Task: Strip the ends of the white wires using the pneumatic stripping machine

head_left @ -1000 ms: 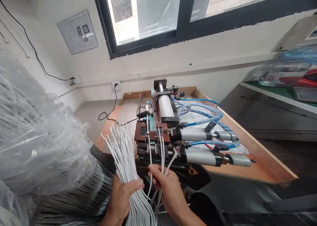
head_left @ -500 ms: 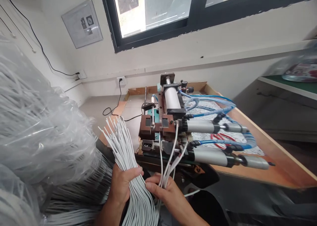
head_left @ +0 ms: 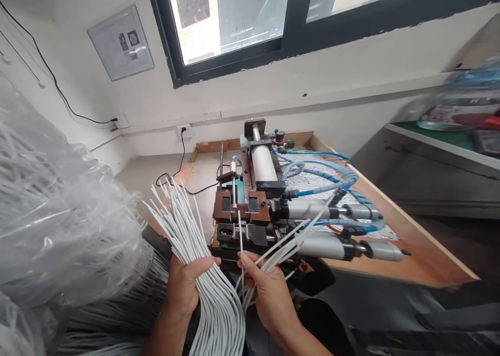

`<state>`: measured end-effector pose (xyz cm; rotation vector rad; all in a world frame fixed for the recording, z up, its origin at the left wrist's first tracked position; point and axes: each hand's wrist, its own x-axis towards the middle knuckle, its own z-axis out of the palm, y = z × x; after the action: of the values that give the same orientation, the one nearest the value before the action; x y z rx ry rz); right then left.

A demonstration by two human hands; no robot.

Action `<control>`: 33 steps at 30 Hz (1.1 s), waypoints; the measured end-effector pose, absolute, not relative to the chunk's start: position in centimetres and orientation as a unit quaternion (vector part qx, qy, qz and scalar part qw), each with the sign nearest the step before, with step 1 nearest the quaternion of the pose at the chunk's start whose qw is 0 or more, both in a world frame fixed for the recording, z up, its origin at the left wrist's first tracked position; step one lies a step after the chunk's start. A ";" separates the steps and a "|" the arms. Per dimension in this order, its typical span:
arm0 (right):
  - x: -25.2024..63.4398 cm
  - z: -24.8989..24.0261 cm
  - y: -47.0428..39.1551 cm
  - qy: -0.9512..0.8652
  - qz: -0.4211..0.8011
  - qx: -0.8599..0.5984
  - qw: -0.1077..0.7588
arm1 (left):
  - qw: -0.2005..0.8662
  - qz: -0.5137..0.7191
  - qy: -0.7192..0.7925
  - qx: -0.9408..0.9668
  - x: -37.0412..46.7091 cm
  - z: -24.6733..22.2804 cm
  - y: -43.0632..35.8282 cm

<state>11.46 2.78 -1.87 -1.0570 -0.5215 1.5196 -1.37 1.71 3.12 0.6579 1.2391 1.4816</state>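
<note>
A thick bundle of white cables (head_left: 187, 226) is wrapped in my left hand (head_left: 186, 285), its cut ends fanned up and to the left. Just right of it, my right hand (head_left: 269, 288) pinches one white cable (head_left: 241, 236) between thumb and forefinger, the cable standing nearly upright with its tip in front of the machine's jaws. Several other white cables (head_left: 289, 246) pass through the same hand and slant up to the right. Beyond both hands stands the pneumatic machine (head_left: 244, 205) with brown and black blocks and silver cylinders.
Plastic-wrapped cable bundles (head_left: 66, 205) fill the left side. The machine sits in a wooden-edged tray (head_left: 429, 241) with blue hoses (head_left: 336, 174) at its right. A green-topped shelf (head_left: 441, 135) holds plastic-wrapped items. A window (head_left: 234, 17) is behind.
My right hand has separated one cable and holds it upright before the jaws. The other cables in it now lean further right. The view has shifted slightly to the right.
</note>
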 end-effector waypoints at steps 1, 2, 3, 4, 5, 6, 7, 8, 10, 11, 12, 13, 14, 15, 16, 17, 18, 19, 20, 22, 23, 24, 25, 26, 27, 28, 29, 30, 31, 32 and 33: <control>11.3 -1.6 3.0 -0.206 0.655 -0.444 0.575 | 0.522 0.619 0.515 0.280 -1.3 3.2 1.8; 11.2 -1.4 3.2 -0.195 0.663 -0.439 0.574 | 0.522 0.619 0.514 0.284 -1.3 3.3 1.9; 11.1 -1.2 3.3 -0.186 0.670 -0.436 0.572 | 0.522 0.619 0.513 0.284 -1.3 3.4 1.9; 11.0 -1.0 3.4 -0.179 0.676 -0.433 0.569 | 0.524 0.619 0.513 0.283 -1.2 3.4 2.0; 11.0 -0.9 3.4 -0.172 0.681 -0.432 0.565 | 0.525 0.618 0.512 0.281 -1.2 3.5 2.0; 11.0 -0.8 3.5 -0.166 0.686 -0.431 0.562 | 0.525 0.621 0.511 0.278 -1.1 3.5 2.0; 11.0 -0.8 3.5 -0.160 0.691 -0.431 0.559 | 0.525 0.622 0.511 0.276 -1.1 3.5 2.0; 11.0 -0.7 3.5 -0.154 0.694 -0.430 0.556 | 0.523 0.623 0.512 0.276 -1.1 3.6 2.0; 11.0 -0.8 3.5 -0.145 0.701 -0.427 0.552 | 0.519 0.621 0.516 0.282 -1.1 3.6 2.0; 11.0 -0.8 3.5 -0.144 0.705 -0.425 0.549 | 0.518 0.617 0.519 0.286 -1.1 3.6 2.0; 11.0 -0.8 3.6 -0.146 0.709 -0.421 0.546 | 0.515 0.614 0.524 0.289 -1.0 3.6 2.0; 10.9 -0.8 3.6 -0.152 0.712 -0.419 0.543 | 0.511 0.613 0.528 0.291 -1.0 3.6 1.9; 10.9 -0.8 3.6 -0.162 0.714 -0.417 0.539 | 0.505 0.613 0.532 0.293 -1.0 3.6 1.9; 11.0 -0.7 3.5 -0.176 0.714 -0.414 0.536 | 0.502 0.611 0.536 0.295 -0.9 3.5 1.8; 11.0 -0.6 3.5 -0.196 0.713 -0.411 0.534 | 0.498 0.610 0.539 0.299 -0.8 3.4 1.6; 11.0 -0.5 3.4 -0.217 0.709 -0.410 0.531 | 0.495 0.607 0.541 0.305 -0.7 3.2 1.5; 11.1 -0.4 3.3 -0.241 0.705 -0.408 0.528 | 0.494 0.603 0.542 0.316 -0.6 3.0 1.3; 11.1 -0.3 3.1 -0.265 0.702 -0.406 0.523 | 0.495 0.596 0.540 0.329 -0.4 2.8 1.0; 11.1 -0.3 3.0 -0.284 0.701 -0.402 0.517 | 0.498 0.587 0.537 0.345 -0.2 2.5 0.7; 11.1 -0.3 2.6 -0.301 0.708 -0.388 0.507 | 0.511 0.572 0.523 0.373 0.2 2.0 0.2; 11.1 -0.3 2.4 -0.302 0.713 -0.380 0.506 | 0.520 0.568 0.512 0.381 0.4 1.8 -0.1; 11.1 -0.3 2.2 -0.301 0.714 -0.376 0.508 | 0.528 0.570 0.499 0.383 0.5 1.6 -0.3; 11.1 -0.4 2.1 -0.298 0.711 -0.377 0.513 | 0.534 0.576 0.488 0.379 0.6 1.5 -0.5; 11.1 -0.5 1.9 -0.295 0.705 -0.383 0.519 | 0.538 0.585 0.480 0.372 0.6 1.4 -0.7; 11.1 -0.5 1.7 -0.292 0.698 -0.391 0.523 | 0.539 0.593 0.477 0.362 0.6 1.4 -0.9; 11.2 -0.6 1.5 -0.287 0.694 -0.400 0.525 | 0.539 0.597 0.479 0.351 0.5 1.3 -1.0; 11.2 -0.7 1.3 -0.281 0.694 -0.407 0.524 | 0.537 0.599 0.485 0.342 0.4 1.3 -1.1; 11.3 -0.9 1.0 -0.275 0.697 -0.411 0.520 | 0.536 0.599 0.493 0.333 0.2 1.2 -1.1; 11.4 -1.0 0.8 -0.272 0.701 -0.413 0.514 | 0.534 0.598 0.501 0.325 0.1 1.2 -1.2; 11.5 -1.2 0.7 -0.271 0.704 -0.414 0.509 | 0.534 0.597 0.507 0.318 0.0 1.1 -1.3; 11.6 -1.3 0.5 -0.274 0.707 -0.412 0.505 | 0.533 0.598 0.511 0.313 -0.1 1.0 -1.3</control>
<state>11.57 0.52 -1.33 -0.9937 -0.6622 1.7053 -0.06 -1.29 1.02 0.7457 1.2189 1.4247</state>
